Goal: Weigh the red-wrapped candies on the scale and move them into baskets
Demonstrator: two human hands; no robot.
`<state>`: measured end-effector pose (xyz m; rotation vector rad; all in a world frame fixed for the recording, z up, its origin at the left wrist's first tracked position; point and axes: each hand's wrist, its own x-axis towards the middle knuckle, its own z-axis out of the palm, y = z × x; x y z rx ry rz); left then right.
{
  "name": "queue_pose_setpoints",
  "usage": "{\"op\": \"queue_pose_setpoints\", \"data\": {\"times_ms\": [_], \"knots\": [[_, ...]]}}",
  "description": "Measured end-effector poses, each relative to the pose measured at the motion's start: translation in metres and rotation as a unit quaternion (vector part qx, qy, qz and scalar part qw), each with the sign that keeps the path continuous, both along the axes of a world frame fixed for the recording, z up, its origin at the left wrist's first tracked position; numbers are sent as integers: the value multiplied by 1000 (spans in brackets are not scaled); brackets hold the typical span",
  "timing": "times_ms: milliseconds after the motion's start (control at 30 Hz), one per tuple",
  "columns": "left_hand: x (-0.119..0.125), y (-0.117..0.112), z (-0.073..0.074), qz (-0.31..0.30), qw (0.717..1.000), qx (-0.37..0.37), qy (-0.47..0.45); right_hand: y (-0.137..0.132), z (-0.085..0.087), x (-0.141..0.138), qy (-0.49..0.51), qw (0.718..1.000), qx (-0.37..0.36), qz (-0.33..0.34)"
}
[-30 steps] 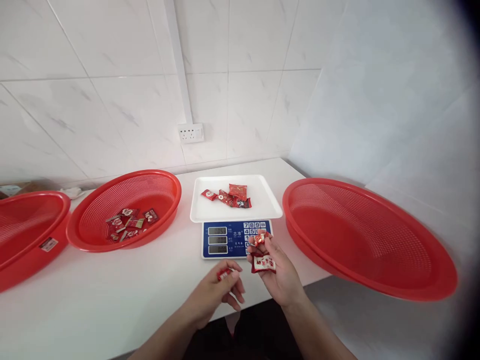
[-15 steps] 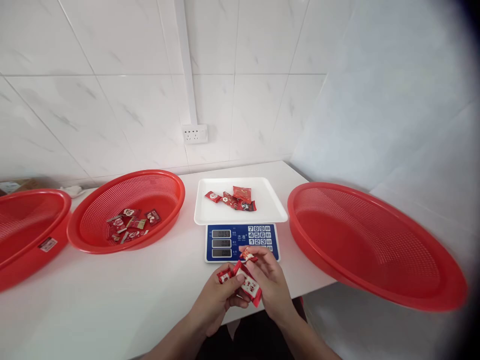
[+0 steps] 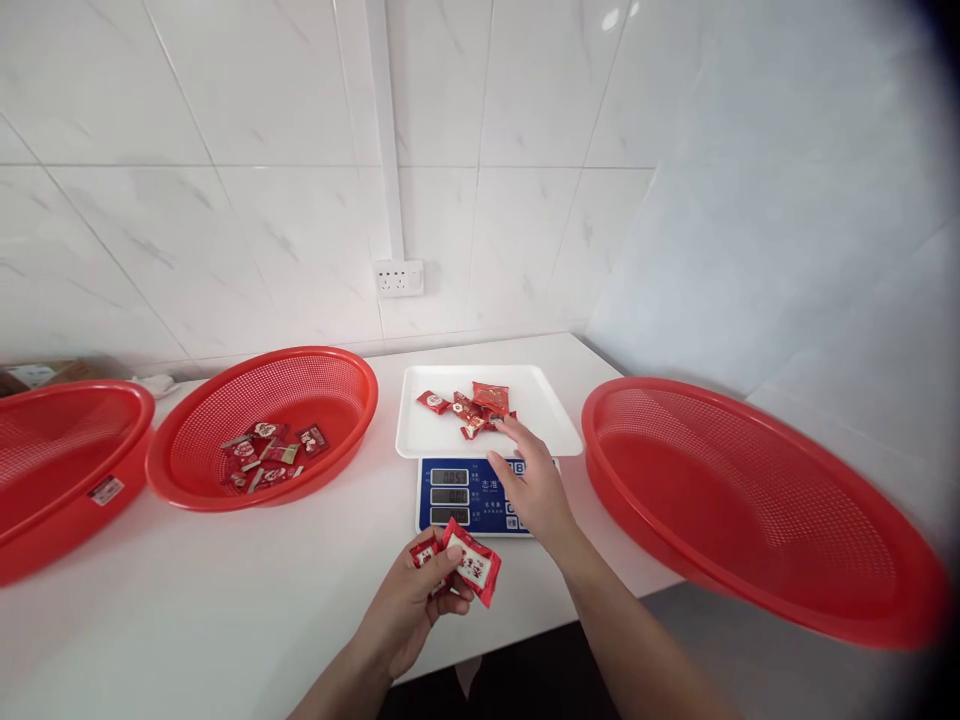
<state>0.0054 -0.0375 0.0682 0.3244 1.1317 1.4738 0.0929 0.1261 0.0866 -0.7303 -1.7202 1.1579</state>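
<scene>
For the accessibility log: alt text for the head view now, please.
The right hand reaches over a blue scale toward loose candies on its white tray, while the left hand holds two red packets near the table edge. Red mesh baskets flank the scale; the basket just left of it holds more candies.

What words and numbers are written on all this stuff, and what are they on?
"8": a white key on the blue electronic scale, just above the right hand.
Three small displays on the scale: digits too blurred to read.
Red sweet packets in the left hand: red marks on a white patch, too blurred.
White sticker on the far-left red plastic basket: too small.
</scene>
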Motion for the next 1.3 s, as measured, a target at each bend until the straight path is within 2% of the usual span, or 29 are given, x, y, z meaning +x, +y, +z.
{"op": "queue_pose_setpoints", "data": {"times_ms": [67, 167, 267, 333, 467, 567, 767, 833, 967, 1100, 1167, 1300], "knots": [[1, -2, -1, -11, 1000, -5, 7, -14, -8, 20, 1, 993, -116, 35], [5, -4, -5, -37, 999, -10, 33, -40, -21, 51, -7, 954, -260, 148], [13, -4, -12, -47, 995, 0, 87, -62, -31, 74, -31, 908, -321, 265], [19, -3, -16, -51, 992, 8, 118, -71, -35, 82, -39, 896, -328, 296], [29, 0, -22, -73, 988, 11, 136, -78, -34, 85, -67, 903, -314, 287], [31, 1, -24, -88, 983, 7, 159, -78, -31, 82, -106, 914, -277, 276], [31, 2, -23, -89, 979, 7, 184, -74, -31, 83, -115, 924, -259, 258], [31, 3, -20, -89, 982, 0, 167, -72, -32, 85, -105, 924, -272, 249], [31, 7, -13, -80, 994, -22, 65, -66, -33, 89, -56, 919, -314, 232], [31, 10, -8, -52, 998, -22, 28, -64, -35, 96, 8, 900, -369, 234], [31, 11, -7, -45, 997, -24, 52, -64, -37, 98, 42, 887, -398, 230], [34, 10, -6, -75, 978, -37, 193, -66, -42, 95, 95, 874, -408, 246]]}}
